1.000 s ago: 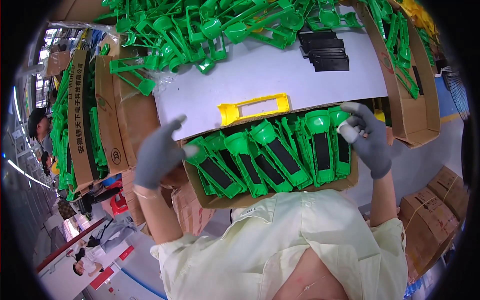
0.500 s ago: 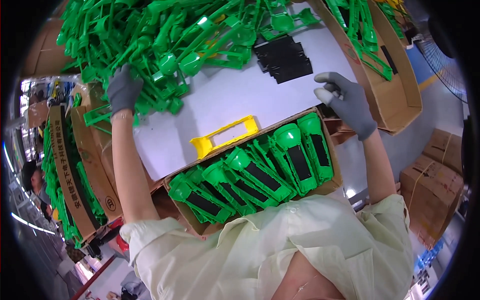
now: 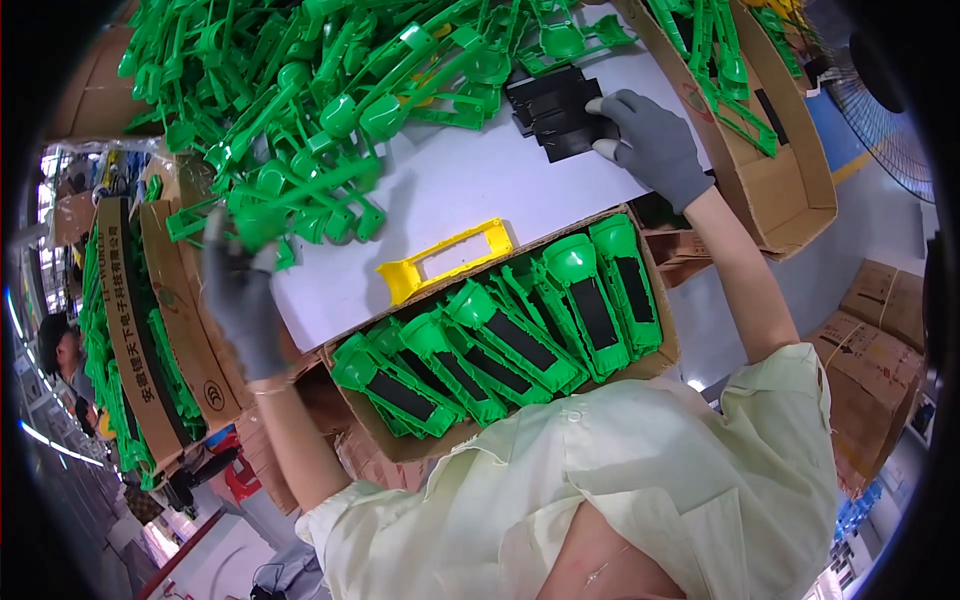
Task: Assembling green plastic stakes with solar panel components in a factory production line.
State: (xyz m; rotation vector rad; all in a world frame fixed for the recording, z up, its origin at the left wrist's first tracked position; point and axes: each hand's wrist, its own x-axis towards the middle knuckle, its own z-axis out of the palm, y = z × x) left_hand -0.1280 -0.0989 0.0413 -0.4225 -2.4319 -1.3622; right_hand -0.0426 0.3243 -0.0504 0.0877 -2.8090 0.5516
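Note:
My left hand [image 3: 240,300], gloved in grey and blurred by motion, is closed on a green plastic frame [image 3: 258,226] at the near left edge of the heap of green parts [image 3: 290,75]. My right hand [image 3: 655,148], also gloved, reaches over the stack of black strips [image 3: 560,105]. Its thumb and forefinger take the right end of one strip between them. A yellow plastic frame [image 3: 400,284] lies on the white table [image 3: 440,190], just behind the box of green housings [image 3: 570,262] with black strips on them.
That cardboard box [image 3: 671,348] stands between my body and the table. Another carton [image 3: 795,205] with green parts is on the right, and more cartons [image 3: 150,340] stand on the left. At far right are closed boxes [image 3: 865,375] and a fan [image 3: 880,120].
My left hand has drawn back toward me from the heap, bringing a green frame. My right hand has moved left and forward onto the black strips.

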